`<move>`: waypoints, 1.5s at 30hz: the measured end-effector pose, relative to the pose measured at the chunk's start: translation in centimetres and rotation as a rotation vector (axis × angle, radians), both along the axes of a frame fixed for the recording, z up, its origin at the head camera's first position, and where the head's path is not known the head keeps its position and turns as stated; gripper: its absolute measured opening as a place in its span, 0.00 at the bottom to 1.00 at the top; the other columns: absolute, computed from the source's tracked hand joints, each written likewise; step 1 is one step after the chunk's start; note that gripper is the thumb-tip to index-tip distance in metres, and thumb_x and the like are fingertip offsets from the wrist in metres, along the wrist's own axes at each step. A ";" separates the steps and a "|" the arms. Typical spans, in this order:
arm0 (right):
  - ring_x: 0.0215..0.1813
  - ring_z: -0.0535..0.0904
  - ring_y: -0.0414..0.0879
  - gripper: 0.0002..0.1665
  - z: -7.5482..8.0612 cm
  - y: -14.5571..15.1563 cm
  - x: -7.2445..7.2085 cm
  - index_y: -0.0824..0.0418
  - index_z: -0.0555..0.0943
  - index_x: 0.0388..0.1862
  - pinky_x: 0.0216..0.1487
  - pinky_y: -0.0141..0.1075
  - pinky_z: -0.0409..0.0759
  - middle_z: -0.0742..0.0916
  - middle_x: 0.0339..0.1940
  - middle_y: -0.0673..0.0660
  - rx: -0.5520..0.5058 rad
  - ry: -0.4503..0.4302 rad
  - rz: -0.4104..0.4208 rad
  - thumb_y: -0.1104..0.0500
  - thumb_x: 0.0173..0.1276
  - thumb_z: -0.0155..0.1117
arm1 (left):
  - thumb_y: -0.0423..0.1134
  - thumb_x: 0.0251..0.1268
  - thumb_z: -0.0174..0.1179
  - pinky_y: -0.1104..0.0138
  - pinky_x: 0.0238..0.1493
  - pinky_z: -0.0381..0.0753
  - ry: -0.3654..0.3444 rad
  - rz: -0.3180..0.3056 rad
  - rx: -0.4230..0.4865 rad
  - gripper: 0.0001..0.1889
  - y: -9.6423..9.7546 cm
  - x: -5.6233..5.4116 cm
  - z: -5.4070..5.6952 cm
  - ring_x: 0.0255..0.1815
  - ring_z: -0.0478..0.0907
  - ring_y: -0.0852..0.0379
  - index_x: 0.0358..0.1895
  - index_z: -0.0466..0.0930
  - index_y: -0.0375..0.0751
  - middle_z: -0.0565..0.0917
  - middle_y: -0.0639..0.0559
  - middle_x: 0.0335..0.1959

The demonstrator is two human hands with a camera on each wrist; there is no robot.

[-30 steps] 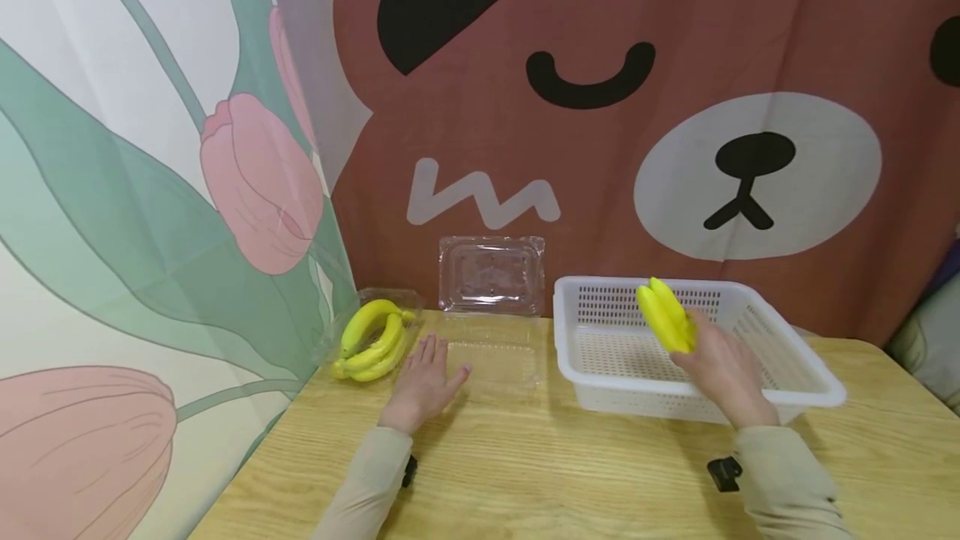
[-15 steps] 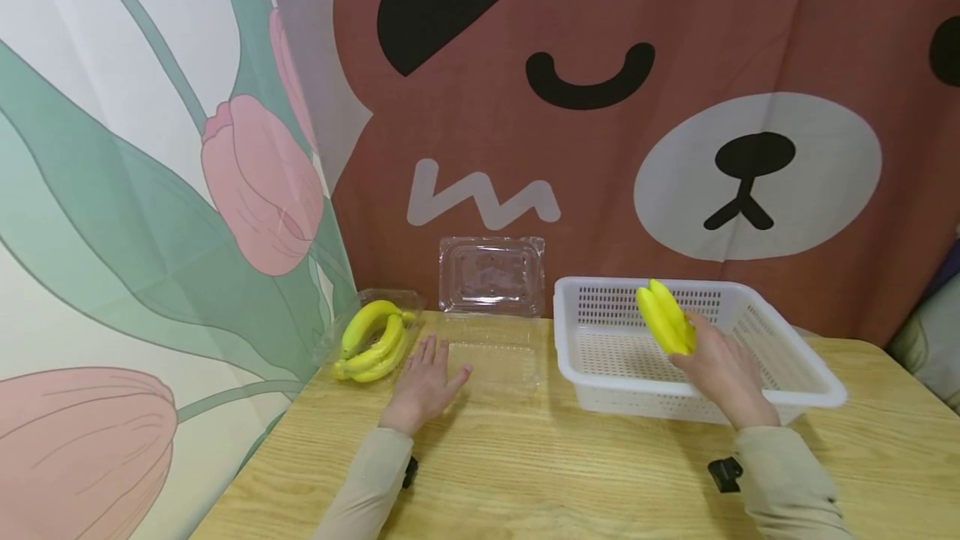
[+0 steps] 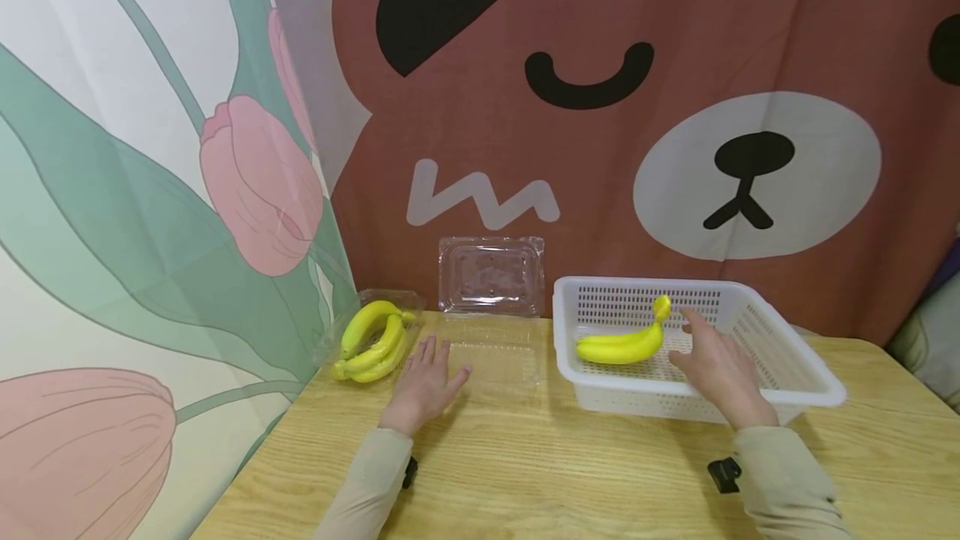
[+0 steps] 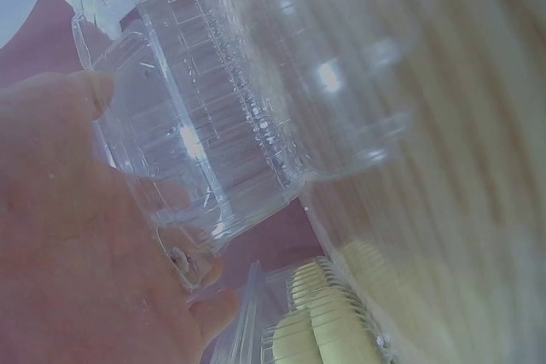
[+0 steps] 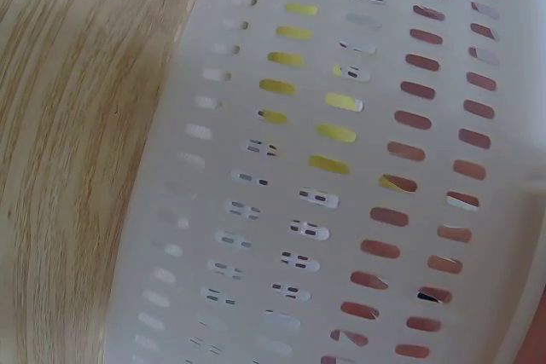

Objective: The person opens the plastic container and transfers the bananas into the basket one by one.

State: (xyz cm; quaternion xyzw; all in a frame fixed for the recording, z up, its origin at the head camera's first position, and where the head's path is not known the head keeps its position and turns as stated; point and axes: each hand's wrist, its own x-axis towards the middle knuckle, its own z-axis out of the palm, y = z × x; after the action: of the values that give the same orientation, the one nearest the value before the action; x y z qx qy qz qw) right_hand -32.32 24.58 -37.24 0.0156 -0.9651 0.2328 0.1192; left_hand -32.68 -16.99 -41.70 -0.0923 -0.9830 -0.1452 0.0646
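Note:
A bunch of yellow bananas is inside the white plastic basket, its stem end pointing up on the right. My right hand is over the basket just right of that stem, fingers spread and apart from the fruit. Only slivers of yellow show through the basket's slots in the right wrist view. My left hand, fingers extended, lies along the left side of a clear plastic clamshell box whose lid stands raised. The left fingertips touch the box's edge in the left wrist view.
Left of my left hand, another clear clamshell box holds more bananas. The wooden table meets a brown bear-print curtain at the back and a tulip-print curtain at the left.
My right hand has let go of the bananas. They have dropped leftward into the basket and turned so the stem points up. My left hand has stayed in place.

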 end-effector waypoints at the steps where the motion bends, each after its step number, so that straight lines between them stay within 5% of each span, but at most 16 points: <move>1: 0.38 0.80 0.61 0.47 0.0 0.0 0.0 0.68 0.55 0.76 0.36 0.52 0.78 0.74 0.64 0.74 -0.002 0.001 0.002 0.57 0.65 0.68 | 0.60 0.77 0.40 0.46 0.75 0.48 -0.002 -0.001 0.000 0.39 0.0 0.0 0.0 0.77 0.46 0.37 0.76 0.54 0.31 0.50 0.32 0.77; 9: 0.23 0.72 0.48 0.46 0.0 -0.2 0.1 0.68 0.54 0.76 0.25 0.40 0.74 0.74 0.64 0.75 -0.011 -0.007 0.004 0.58 0.66 0.66 | 0.62 0.77 0.38 0.47 0.75 0.47 -0.010 -0.004 -0.003 0.40 -0.1 0.1 0.1 0.78 0.45 0.37 0.76 0.53 0.32 0.48 0.33 0.78; 21: 0.22 0.70 0.48 0.46 0.1 -0.3 0.3 0.70 0.55 0.76 0.22 0.38 0.71 0.74 0.64 0.75 -0.006 -0.003 -0.001 0.58 0.66 0.67 | 0.62 0.77 0.39 0.46 0.74 0.48 0.008 -0.004 -0.005 0.39 -0.1 0.0 0.1 0.77 0.46 0.37 0.76 0.54 0.32 0.50 0.32 0.77; 32: 0.48 0.78 0.67 0.45 0.6 -0.7 0.5 0.71 0.57 0.75 0.42 0.56 0.79 0.73 0.63 0.76 0.001 0.020 0.015 0.57 0.66 0.67 | 0.59 0.77 0.41 0.44 0.74 0.47 0.007 -0.003 0.034 0.39 -0.2 0.2 0.4 0.77 0.46 0.36 0.76 0.53 0.31 0.49 0.32 0.77; 36: 0.41 0.79 0.65 0.44 0.7 -1.1 0.6 0.71 0.58 0.74 0.41 0.57 0.79 0.73 0.64 0.76 -0.006 0.035 0.029 0.56 0.67 0.66 | 0.58 0.77 0.42 0.45 0.75 0.45 0.022 -0.009 0.035 0.38 0.0 0.3 0.7 0.77 0.46 0.37 0.76 0.53 0.30 0.50 0.32 0.77; 45: 0.61 0.70 0.73 0.41 0.9 -2.1 0.7 0.72 0.59 0.74 0.52 0.65 0.73 0.71 0.67 0.75 -0.019 0.038 0.079 0.53 0.71 0.62 | 0.54 0.75 0.50 0.42 0.73 0.50 0.158 -0.022 0.009 0.37 -0.5 -0.4 1.3 0.76 0.50 0.35 0.73 0.57 0.25 0.56 0.29 0.74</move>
State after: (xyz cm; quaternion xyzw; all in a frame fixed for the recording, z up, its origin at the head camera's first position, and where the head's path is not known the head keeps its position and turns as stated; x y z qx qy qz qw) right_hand -31.64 22.43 -36.38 0.0571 -0.9590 0.2462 0.1284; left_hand -33.08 -17.45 -40.44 -0.1140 -0.9731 -0.1426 0.1406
